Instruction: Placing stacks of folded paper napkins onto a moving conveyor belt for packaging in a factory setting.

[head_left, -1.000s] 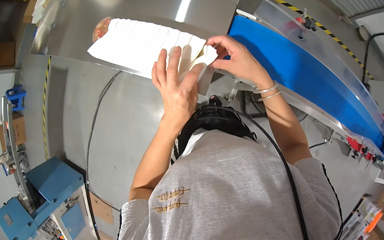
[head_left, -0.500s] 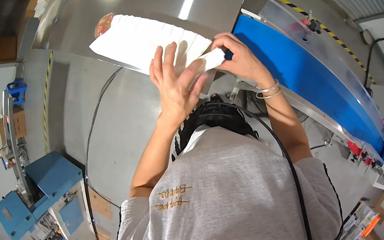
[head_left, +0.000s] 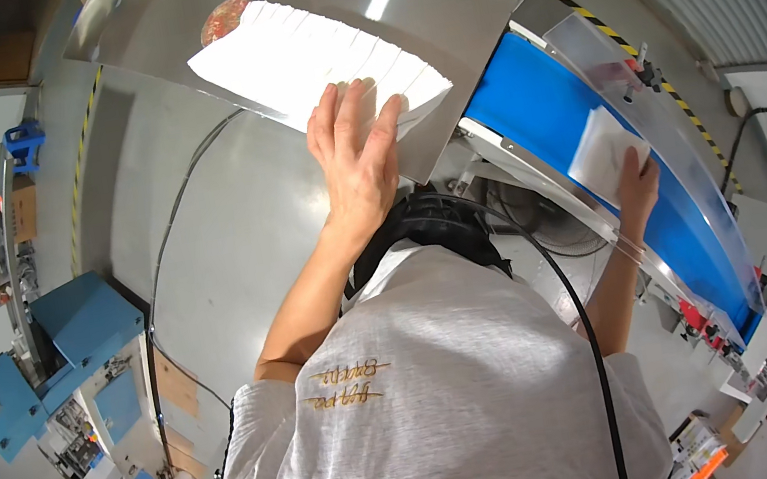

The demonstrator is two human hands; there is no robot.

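White folded piece [head_left: 601, 154]: right of centre in the frame, over the blue belt [head_left: 519, 80]; a little blurred, surface detail lost; cannot tell whether it lies flat on the belt or is held just above it

Right hand [head_left: 637, 187] at the piece's lower right end, fingertips over its edge, part of the hand in shadow; thumb not made out, so cannot tell whether the hand is clamped on the piece or only presses it; forearm slants up from the lower right, bracelets [head_left: 628, 247] at the wrist hard to pick out

Left hand [head_left: 353, 168] well apart from the right, near frame centre; back of hand up, fingers slightly spread and laid on the lower right part of the row of white pieces [head_left: 302, 55], not closed into a fist; the portion under the fingers is hidden; forearm rises from the lower left, elbow bent

Row overlaps like shingles, upper left to centre, along the near edge of the metal table [head_left: 458, 19]; upper faces washed out by glare, single pieces hard to count

Reddish round thing [head_left: 221, 21] at the row's upper left end, partly covered by it; kind unclear

Table's far side cut off by the top of the frame

Clear guard [head_left: 635, 91] along the belt's right side; black cable [head_left: 573, 309] runs down over the grey shirt [head_left: 464, 358]
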